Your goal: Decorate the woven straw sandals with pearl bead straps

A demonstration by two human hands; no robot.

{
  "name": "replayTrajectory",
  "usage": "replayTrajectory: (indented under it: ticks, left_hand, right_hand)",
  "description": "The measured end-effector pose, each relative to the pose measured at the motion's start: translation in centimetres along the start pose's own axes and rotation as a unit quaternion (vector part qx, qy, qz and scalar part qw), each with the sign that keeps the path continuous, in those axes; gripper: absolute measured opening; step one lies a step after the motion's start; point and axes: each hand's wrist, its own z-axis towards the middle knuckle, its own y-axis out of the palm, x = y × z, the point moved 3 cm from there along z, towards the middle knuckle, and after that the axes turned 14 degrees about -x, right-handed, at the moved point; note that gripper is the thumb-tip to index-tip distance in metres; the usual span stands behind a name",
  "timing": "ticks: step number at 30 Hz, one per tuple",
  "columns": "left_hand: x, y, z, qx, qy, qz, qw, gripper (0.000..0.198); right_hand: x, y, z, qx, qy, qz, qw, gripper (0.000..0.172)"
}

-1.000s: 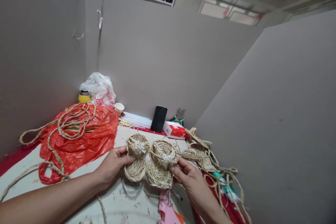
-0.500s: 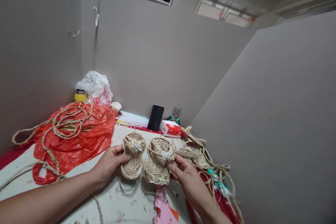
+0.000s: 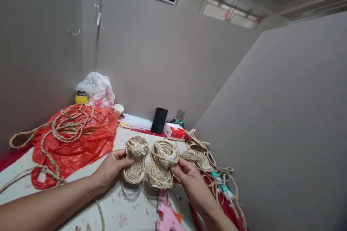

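Two small woven straw slippers stand side by side above the white tabletop (image 3: 132,211), each coiled from braided cord with a cluster of white pearl beads on its strap. My left hand (image 3: 111,169) pinches the left straw slipper (image 3: 135,173) at its outer edge, thumb on the front. With thumb and fingers, my right hand (image 3: 187,177) grips the right straw slipper (image 3: 160,177) by its outer side. A narrow gap separates the two. Just below the right slipper lies a pink glue gun (image 3: 166,214) with an orange trigger.
Braided straw cord (image 3: 69,124) lies coiled on a red plastic bag (image 3: 100,144) at left. Behind are a paper cup (image 3: 118,109), a black phone (image 3: 159,120), a red-and-white box (image 3: 175,132) and green-handled pliers (image 3: 180,118). More straw pieces (image 3: 199,153) lie at right.
Both hands keep their hold on the slippers. The whole view has shifted slightly, so everything sits a little further left; little else differs.
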Motion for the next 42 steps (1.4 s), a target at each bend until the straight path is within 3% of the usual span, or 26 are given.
replayTrajectory:
  ticks: [42]
  left_hand:
    - [-0.1,0.1,-0.2,0.026,-0.009,-0.020,0.999,0.034]
  right_hand:
    - [0.5,-0.1,0.0,-0.003,0.023,0.043,0.999,0.033]
